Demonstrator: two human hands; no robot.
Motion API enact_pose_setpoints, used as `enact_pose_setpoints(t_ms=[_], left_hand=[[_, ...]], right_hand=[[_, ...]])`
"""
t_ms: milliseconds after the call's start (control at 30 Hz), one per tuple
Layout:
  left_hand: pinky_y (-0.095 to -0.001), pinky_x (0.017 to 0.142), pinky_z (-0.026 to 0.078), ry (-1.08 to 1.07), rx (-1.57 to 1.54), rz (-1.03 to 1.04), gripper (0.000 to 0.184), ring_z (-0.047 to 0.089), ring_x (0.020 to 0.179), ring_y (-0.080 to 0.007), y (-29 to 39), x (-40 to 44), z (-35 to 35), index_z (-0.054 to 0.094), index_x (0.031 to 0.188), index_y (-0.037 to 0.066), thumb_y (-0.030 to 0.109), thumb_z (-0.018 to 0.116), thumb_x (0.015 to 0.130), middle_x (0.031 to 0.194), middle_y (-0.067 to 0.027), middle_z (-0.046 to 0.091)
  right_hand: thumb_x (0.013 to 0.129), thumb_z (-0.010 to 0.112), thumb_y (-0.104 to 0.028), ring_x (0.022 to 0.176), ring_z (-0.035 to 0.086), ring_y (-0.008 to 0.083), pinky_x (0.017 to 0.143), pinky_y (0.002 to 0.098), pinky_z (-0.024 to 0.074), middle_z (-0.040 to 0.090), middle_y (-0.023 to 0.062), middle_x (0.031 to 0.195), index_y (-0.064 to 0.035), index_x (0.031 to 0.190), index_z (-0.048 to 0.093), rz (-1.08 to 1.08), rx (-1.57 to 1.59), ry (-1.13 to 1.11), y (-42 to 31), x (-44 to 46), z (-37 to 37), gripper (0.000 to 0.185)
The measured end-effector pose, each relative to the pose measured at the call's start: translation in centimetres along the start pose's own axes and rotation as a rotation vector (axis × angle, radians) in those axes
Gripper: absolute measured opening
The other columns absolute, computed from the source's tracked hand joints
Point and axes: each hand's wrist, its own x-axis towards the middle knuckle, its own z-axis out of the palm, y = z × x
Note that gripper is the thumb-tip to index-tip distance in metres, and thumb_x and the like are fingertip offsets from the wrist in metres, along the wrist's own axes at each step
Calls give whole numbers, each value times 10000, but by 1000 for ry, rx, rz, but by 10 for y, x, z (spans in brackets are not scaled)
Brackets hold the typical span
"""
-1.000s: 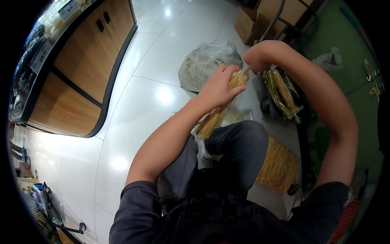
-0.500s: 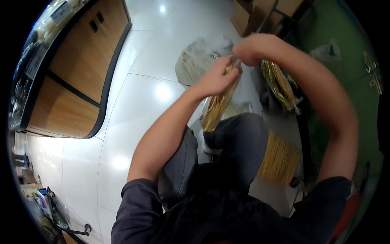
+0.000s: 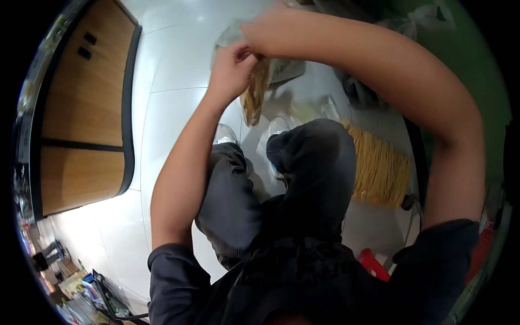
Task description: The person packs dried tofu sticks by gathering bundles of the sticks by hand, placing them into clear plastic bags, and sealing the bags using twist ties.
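My left hand (image 3: 233, 70) is closed at the top of a clear plastic bag of long yellow-brown strips (image 3: 253, 101), which hangs down over the floor. My right hand (image 3: 271, 31) is right beside it, above the bag's top. Motion blurs this hand and its fingers are hidden, so its grip does not show. Behind both hands, a large translucent plastic bag (image 3: 230, 35) lies on the floor, partly covered by them. To the right of my knee is a wide, flat bundle of yellow strips (image 3: 382, 168).
A wooden cabinet (image 3: 84, 108) with a dark edge stands on the left. Clear plastic packaging (image 3: 309, 111) lies beyond my knees. Something red (image 3: 372, 264) is at my right side. At upper right, a whitish plastic bag (image 3: 428, 21) lies against green.
Both hands and the hanging bag are farther left and higher in view. My right forearm now reaches across above my left hand. The view has shifted, showing both shoes.
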Motion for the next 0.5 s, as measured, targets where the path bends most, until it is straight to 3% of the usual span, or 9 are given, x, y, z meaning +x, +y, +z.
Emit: enact_pose_setpoints(t_ms=[67,167,267,333,400,467,500], left_hand=[[-281,883,521,28,204,49,231,662,972,-117,-6,6,-4,665,1195,-14,119,607,1016,1092,-68,728],[-265,790,515,120,199,76,187,639,869,-101,-22,14,-1,648,1158,6,104,600,1006,977,-54,714],[-259,798,507,109,250,34,189,635,881,-104,-40,18,-5,644,1163,0,118,596,1024,1008,-47,713],[-261,856,503,125,167,-8,214,642,955,-114,-43,18,-5,644,1186,-5,146,584,1046,1063,-54,708],[-281,991,473,103,187,39,259,627,1101,-138,-56,17,-9,637,1242,-5,168,544,1073,1186,-80,691],[-301,1015,464,120,193,8,267,619,1133,-149,-64,19,-16,642,1240,0,182,532,1079,1202,-83,692],[-319,1035,455,138,213,-22,271,612,1155,-160,-64,19,-18,650,1234,8,195,524,1083,1212,-88,688]], right_hand=[[899,643,-232,1057,664,279,866,461,510,728,116,1143,-123,1146,756,3,37,42,1,8,10,293],[889,646,-240,1199,541,294,978,483,403,668,127,1247,-130,1221,708,-5,100,211,3,20,31,356],[878,649,-248,1341,419,309,1090,505,296,607,138,1350,-136,1297,661,-31,168,562,4,28,63,434],[872,652,-254,1436,338,319,1165,520,225,567,146,1419,-141,1348,629,-31,230,916,10,27,88,490],[865,654,-259,1531,256,329,1239,535,153,526,153,1488,-145,1398,597,47,350,1158,17,11,121,548],[872,635,-266,1488,336,378,1215,654,161,490,170,1522,-190,1393,603,263,572,1026,23,-22,156,528],[917,634,-188,1226,524,289,1035,509,365,608,118,1286,-107,1264,648,411,1030,1091,13,-19,201,357]])
